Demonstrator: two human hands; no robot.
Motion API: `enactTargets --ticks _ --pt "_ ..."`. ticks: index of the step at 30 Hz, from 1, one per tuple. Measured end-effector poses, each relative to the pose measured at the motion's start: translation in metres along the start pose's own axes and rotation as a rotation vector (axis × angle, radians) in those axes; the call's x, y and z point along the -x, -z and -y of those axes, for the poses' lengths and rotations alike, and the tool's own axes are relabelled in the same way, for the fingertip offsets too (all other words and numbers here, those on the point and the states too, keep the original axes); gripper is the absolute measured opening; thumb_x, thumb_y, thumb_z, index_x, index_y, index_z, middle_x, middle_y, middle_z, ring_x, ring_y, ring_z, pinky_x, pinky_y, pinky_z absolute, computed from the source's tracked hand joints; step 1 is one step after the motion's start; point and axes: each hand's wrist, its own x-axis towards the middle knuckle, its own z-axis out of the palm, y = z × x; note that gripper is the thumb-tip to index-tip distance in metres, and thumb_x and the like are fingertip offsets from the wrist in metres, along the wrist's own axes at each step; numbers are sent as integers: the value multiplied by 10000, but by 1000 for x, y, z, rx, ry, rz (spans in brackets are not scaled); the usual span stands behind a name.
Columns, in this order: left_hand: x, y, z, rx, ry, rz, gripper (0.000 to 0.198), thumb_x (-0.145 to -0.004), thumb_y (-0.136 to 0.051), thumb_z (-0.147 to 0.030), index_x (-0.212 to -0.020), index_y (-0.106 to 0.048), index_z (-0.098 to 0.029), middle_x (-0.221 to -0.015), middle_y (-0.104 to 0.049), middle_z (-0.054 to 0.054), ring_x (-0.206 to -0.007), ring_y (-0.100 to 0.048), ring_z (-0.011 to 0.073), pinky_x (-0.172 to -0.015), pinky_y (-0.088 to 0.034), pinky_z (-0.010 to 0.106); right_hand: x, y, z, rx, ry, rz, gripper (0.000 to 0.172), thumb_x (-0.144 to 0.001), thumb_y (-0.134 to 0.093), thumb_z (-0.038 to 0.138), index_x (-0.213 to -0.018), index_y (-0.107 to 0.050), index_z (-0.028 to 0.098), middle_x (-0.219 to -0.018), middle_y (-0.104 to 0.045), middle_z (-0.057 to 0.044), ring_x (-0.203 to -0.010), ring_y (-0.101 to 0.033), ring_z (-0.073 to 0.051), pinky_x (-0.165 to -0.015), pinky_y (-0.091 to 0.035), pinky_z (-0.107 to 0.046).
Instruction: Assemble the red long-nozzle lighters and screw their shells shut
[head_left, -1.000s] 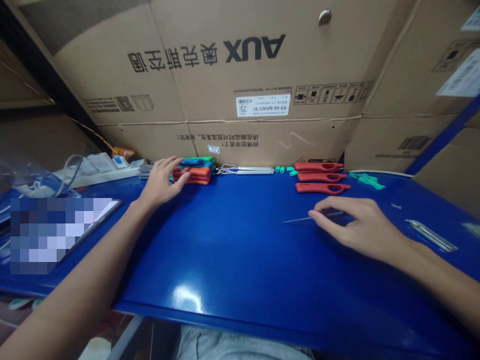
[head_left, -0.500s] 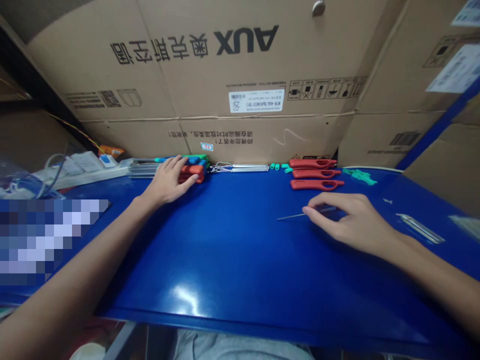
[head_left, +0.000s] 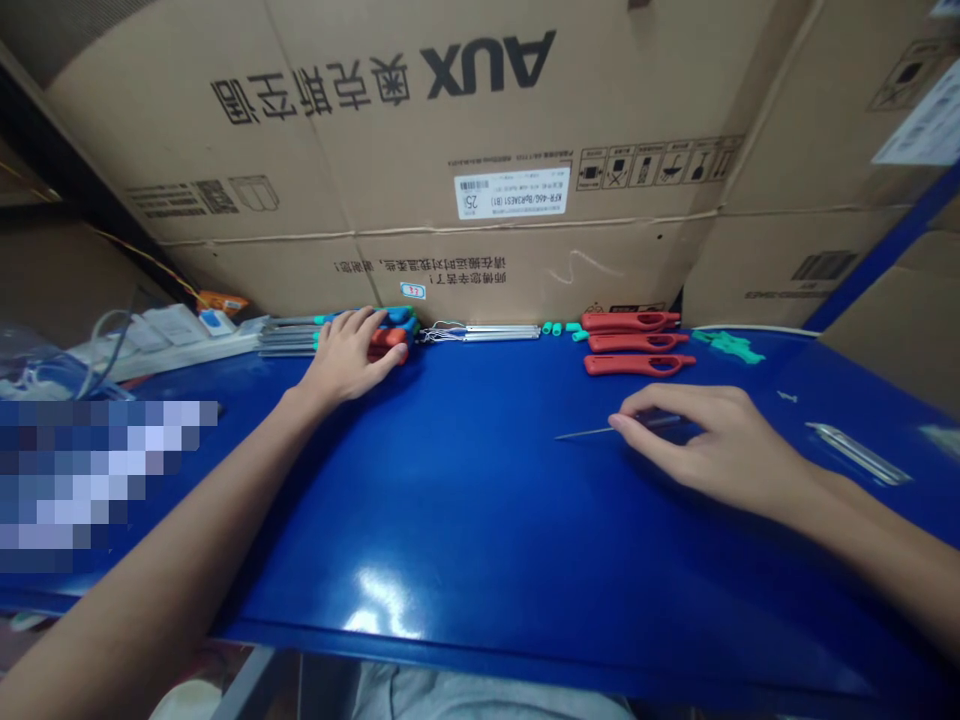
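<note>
My left hand (head_left: 350, 352) lies over a stack of long-necked lighters (head_left: 391, 340) with red, blue and green handles at the back left of the table. Its fingers are extended across the handles, and the thumb rests along a red one. The fingers partly cover the stack. Over the right half of the table, my right hand (head_left: 705, 430) is closed in a pinch on a thin metal rod (head_left: 583, 434). The rod's slim tip points left, just above or on the blue surface; its rear part is mostly hidden by the fingers.
Along the back of the blue table (head_left: 450, 520) lie thin silvery rods with wires (head_left: 501, 332), small green caps (head_left: 556, 329), red lighter shells (head_left: 631, 342) and green plastic pieces (head_left: 729, 346). A clear packet (head_left: 862, 454) is at right. Behind stands a cardboard panel (head_left: 420, 130).
The view has shifted slightly. My left hand stays over the lighter stack with a small shift of its fingers, while my right hand keeps the metal rod in nearly the same pose.
</note>
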Motion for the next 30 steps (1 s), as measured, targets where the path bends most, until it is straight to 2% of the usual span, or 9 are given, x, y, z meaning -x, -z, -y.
enactTargets --ticks 9,13,18,21,25,30 --pt "-1 -1 4 3 -5 -2 706 -835 -370 -628 -1337 -508 -151 -1414 -484 160 -1319 -420 319 -1098 -297 449 2 0 0 14 7 0 142 -887 -568 254 -774 -640 208 -740 -715 4 -630 -666 -127 -605 -532 -221" --pt "-3 -2 -2 -15 29 -16 737 -808 -413 -659 -1342 -494 -158 -1419 -471 156 -1316 -403 337 -1102 -280 465 0 -1 1 5 6 -1 139 -882 -574 250 -768 -642 208 -733 -716 3 -624 -667 -131 -597 -530 -222" --pt "-3 10 -7 -23 5 -44 668 -808 -451 -629 -1297 -510 -178 -1375 -491 142 -1291 -410 334 -1084 -312 458 1 2 2 13 9 -6 144 -882 -570 254 -768 -645 209 -736 -718 0 -622 -665 -133 -597 -523 -226" --pt "2 20 4 -22 8 -40 549 -805 -483 -570 -1147 -576 -151 -1158 -593 152 -1161 -491 326 -1011 -383 434 4 0 4 14 30 6 128 -886 -568 245 -792 -646 204 -739 -713 3 -626 -657 -123 -607 -511 -221" --pt "8 29 27 -15 1 54 352 -737 -542 -467 -947 -570 -187 -956 -635 109 -985 -554 293 -907 -441 414 8 -6 11 -28 64 39 127 -893 -559 226 -815 -653 192 -745 -710 -8 -632 -651 -122 -604 -497 -225" --pt "11 28 46 -8 26 103 239 -730 -536 -428 -836 -556 -214 -905 -671 88 -897 -580 270 -843 -468 395 9 -8 15 -59 103 38 124 -895 -557 207 -820 -653 185 -734 -698 -7 -624 -643 -117 -602 -488 -224"
